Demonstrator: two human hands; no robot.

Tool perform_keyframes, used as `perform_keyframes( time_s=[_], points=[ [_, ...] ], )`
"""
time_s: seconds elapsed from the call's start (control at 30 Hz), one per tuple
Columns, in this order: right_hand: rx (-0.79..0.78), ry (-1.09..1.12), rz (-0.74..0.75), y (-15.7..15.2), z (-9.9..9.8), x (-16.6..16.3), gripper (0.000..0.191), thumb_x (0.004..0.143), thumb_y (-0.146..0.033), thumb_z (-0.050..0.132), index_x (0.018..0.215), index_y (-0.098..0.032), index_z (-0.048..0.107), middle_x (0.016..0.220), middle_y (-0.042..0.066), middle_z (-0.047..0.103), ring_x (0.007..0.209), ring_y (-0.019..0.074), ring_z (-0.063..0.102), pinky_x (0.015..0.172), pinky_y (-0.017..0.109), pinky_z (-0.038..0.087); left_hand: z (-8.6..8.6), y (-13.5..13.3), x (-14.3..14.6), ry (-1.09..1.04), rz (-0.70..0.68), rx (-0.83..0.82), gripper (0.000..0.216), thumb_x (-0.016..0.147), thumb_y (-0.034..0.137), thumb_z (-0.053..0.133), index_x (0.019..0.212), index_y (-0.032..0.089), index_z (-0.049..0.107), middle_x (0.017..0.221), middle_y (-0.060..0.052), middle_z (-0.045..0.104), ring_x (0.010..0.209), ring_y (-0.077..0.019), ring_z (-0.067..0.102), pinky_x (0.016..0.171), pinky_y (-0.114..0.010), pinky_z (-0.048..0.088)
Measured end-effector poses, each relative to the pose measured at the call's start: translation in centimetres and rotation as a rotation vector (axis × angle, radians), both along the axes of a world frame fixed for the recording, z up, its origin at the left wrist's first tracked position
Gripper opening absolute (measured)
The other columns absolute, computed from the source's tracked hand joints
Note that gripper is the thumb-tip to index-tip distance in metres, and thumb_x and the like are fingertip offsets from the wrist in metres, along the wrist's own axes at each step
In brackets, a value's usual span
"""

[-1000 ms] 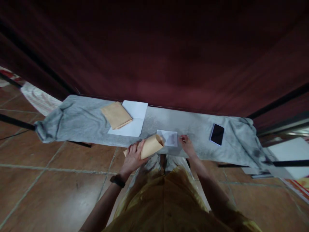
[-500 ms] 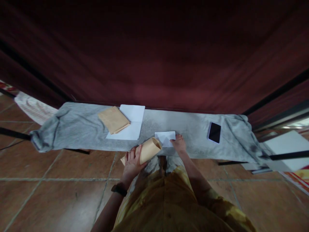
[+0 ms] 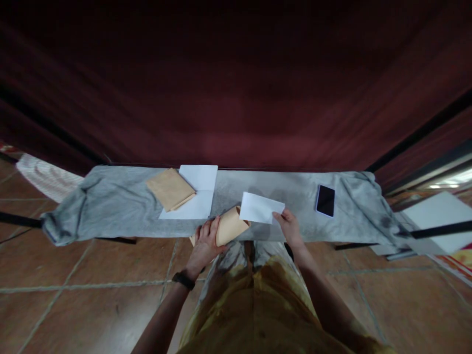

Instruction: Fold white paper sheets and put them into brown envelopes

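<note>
Just below the centre of the frame, one white slip (image 3: 260,209) sits between the hands, pinched by the right hand (image 3: 289,228), overlapping the mouth of one brown paper bag (image 3: 229,231) that the left hand (image 3: 206,242) grips. A second ago the slip lay on the worktop (image 3: 118,196), apart from the right hand. Centre right lies one phone (image 3: 325,200); left of centre, folded brown paper (image 3: 169,189), layers uncountable, rests on white paper (image 3: 202,178).

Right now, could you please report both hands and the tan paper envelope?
Left hand gripping open tan paper envelope. Right hand pinching white rectangular paper, left end overlapping envelope's mouth; insertion unclear. Black-screened phone off right, untouched.
</note>
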State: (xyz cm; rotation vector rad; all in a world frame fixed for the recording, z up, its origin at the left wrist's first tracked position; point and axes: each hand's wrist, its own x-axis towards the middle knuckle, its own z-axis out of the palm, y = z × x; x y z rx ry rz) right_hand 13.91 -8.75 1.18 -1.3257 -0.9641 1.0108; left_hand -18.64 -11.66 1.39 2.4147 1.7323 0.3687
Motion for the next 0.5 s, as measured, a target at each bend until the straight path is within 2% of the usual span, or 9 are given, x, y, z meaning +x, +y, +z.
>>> perform_keyframes(
  time_s=[0.1, 0.23, 0.4, 0.5],
  points=[
    [-0.007, -0.078, -0.046, 0.0, -0.3, -0.2, 0.04, 0.073, -0.055, 0.069, 0.091, -0.02, 0.073, 0.085, 0.004, 0.074, 0.077, 0.0202, 0.062, 0.075, 0.033, 0.051, -0.2, 0.2, 0.2, -0.017, -0.018, -0.02, 0.11, 0.075, 0.038, 0.077, 0.16, 0.023, 0.008, 0.148, -0.018, 0.044, 0.138, -0.0366, 0.042, 0.114, -0.055, 0.03],
    [0.003, -0.11, -0.102, 0.4, -0.8, 0.3, 0.043, 0.076, -0.058, 0.064, 0.092, -0.019, 0.071, 0.086, 0.004, 0.073, 0.075, 0.0195, 0.061, 0.075, 0.033, 0.05, -0.4, 0.2, 0.2, -0.014, -0.029, -0.027, 0.11, 0.073, 0.038, 0.078, 0.159, 0.023, 0.011, 0.148, -0.019, 0.045, 0.138, -0.0374, 0.043, 0.114, -0.055, 0.029],
    [-0.021, -0.265, 0.046, 0.3, -0.9, 0.7, 0.041, 0.077, -0.062, 0.062, 0.075, -0.021, 0.068, 0.068, 0.0, 0.066, 0.063, 0.0169, 0.054, 0.062, 0.028, 0.045, -0.4, 0.3, 0.1, 0.005, -0.023, -0.014, 0.112, 0.072, 0.038, 0.079, 0.159, 0.022, 0.009, 0.147, -0.019, 0.046, 0.139, -0.0369, 0.043, 0.115, -0.055, 0.03],
    [-0.028, -0.302, 0.092, 0.2, -0.9, 1.1, 0.037, 0.074, -0.06, 0.065, 0.068, -0.023, 0.066, 0.063, -0.001, 0.064, 0.06, 0.0168, 0.053, 0.06, 0.028, 0.043, -0.4, 0.3, 0.1, 0.032, -0.024, 0.008, 0.111, 0.073, 0.039, 0.079, 0.159, 0.021, 0.011, 0.147, -0.019, 0.046, 0.138, -0.0375, 0.044, 0.115, -0.056, 0.029]
  ],
)
